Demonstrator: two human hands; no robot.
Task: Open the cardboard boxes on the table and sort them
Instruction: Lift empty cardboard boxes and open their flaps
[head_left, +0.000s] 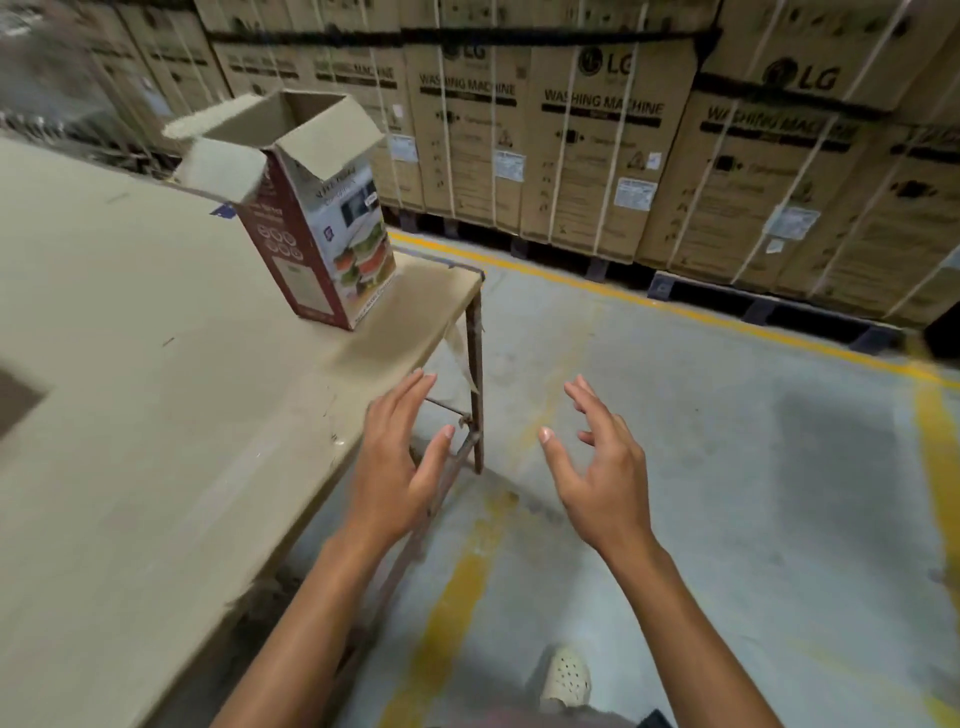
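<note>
A tall printed cardboard box (317, 228) stands upright near the far right corner of the table (130, 415), its top flaps spread open. My left hand (397, 462) hovers over the table's right edge, fingers straight and empty. Off the table, above the floor, my right hand (602, 467) is held with fingers spread and loosely bent, holding nothing. Both hands are well short of the box and touch nothing.
A wall of stacked washing machine cartons (597, 156) on pallets runs along the far side. Yellow lines (675, 312) mark the grey concrete floor. The table's rusty metal leg (475, 384) stands between my hands. My shoe (566, 678) shows at the bottom.
</note>
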